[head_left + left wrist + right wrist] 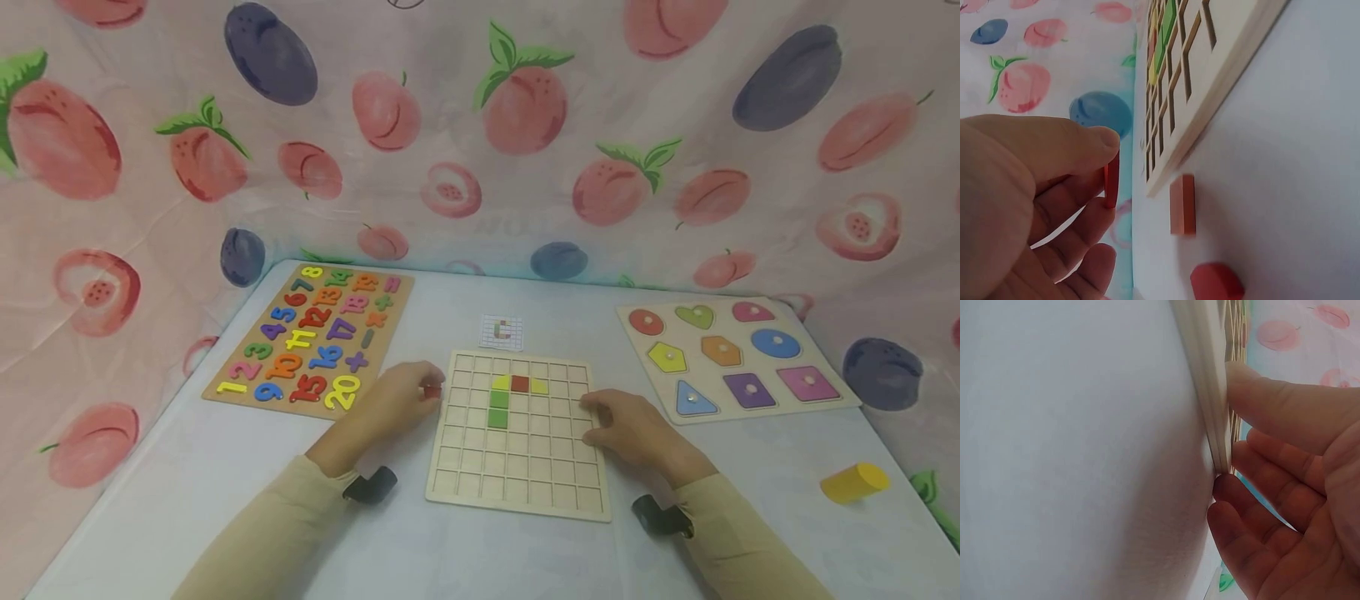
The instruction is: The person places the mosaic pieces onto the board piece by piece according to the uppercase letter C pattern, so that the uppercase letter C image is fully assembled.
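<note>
Left hand: pinching red tile, grid board just right of fingertips.
Right hand: fingers relaxed, resting against board's right edge.

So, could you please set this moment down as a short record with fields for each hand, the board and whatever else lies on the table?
left hand: pinches a small red tile just off the grid board's left edge
right hand: fingers rest against the grid board's right edge
grid board: wooden, holds yellow, red and green tiles in its upper middle cells
loose pieces: two more red pieces on the table by the left hand
pattern card: beyond the board
number puzzle: far left
shape puzzle: far right
yellow cylinder: near right, lying down
</note>
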A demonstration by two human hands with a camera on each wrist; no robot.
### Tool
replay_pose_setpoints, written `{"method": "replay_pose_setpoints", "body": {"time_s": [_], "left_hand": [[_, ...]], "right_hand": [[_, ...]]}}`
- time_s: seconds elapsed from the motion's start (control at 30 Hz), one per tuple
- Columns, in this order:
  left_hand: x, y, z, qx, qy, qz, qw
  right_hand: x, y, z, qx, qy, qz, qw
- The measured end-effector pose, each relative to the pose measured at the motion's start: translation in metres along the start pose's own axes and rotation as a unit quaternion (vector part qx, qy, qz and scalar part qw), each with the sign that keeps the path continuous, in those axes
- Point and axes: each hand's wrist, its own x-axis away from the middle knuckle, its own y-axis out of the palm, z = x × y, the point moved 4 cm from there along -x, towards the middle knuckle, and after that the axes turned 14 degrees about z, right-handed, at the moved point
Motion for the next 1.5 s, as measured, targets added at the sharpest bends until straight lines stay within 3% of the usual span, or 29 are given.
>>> {"method": "replay_pose_setpoints", "body": {"time_s": [0.23,0.57,1.0,1.5], "left_hand": [[0.004,0.012,0.012,0.010,0.023,-0.023,0.9994],[0.013,0.026,0.026,-0.002,0.076,-0.026,0.9967],[0.018,0.041,0.040,0.024,0.093,-0.043,0.9944],[0.022,0.055,0.054,-0.006,0.108,-0.068,0.9918]], "right_hand": [[0.000,0.000,0.001,0.000,0.001,0.003,1.000],[0.001,0.000,0.000,-0.001,0.005,0.000,1.000],[-0.002,0.001,-0.001,0.006,0.009,-0.002,1.000],[0.000,0.001,-0.001,0.011,0.008,-0.004,1.000]]}}
